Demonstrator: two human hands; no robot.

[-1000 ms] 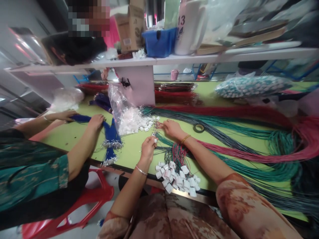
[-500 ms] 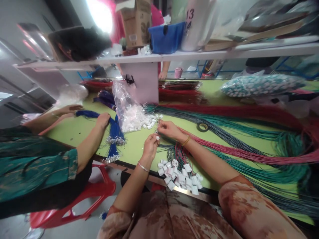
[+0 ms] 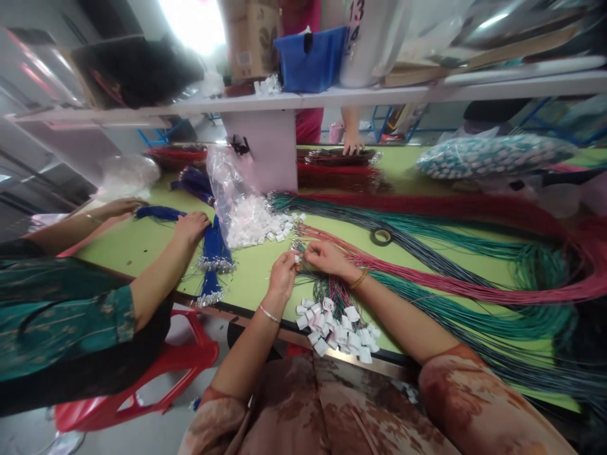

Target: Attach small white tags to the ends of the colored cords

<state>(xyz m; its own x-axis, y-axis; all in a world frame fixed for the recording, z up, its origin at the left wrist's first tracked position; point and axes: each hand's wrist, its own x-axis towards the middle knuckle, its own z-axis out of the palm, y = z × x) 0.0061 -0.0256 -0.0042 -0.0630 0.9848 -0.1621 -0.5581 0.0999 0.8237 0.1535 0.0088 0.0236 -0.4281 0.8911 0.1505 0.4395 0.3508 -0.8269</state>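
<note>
My left hand (image 3: 282, 275) and my right hand (image 3: 325, 256) meet above the green table (image 3: 142, 249), fingertips pinched together on a small white connector (image 3: 297, 258) and thin wire ends. Long bundles of red wires (image 3: 455, 287) and green wires (image 3: 465, 316) run from my hands to the right. A cluster of finished white connectors (image 3: 334, 330) on short wires lies at the table's near edge, just below my hands. A heap of loose white connectors (image 3: 258, 226) spills from a clear plastic bag (image 3: 227, 186) just beyond my left hand.
A co-worker at left in a teal sleeve (image 3: 66, 322) presses both hands on blue wire bundles (image 3: 211, 243). A tape roll (image 3: 380, 237) lies past my right hand. Another person's hand (image 3: 353, 144) rests across the table. A shelf (image 3: 332, 98) carries a blue bin (image 3: 310, 60) and a box.
My right hand drew back from the loose connector heap toward my left hand, and both now pinch together. The person across the table moved right; a hand appeared there.
</note>
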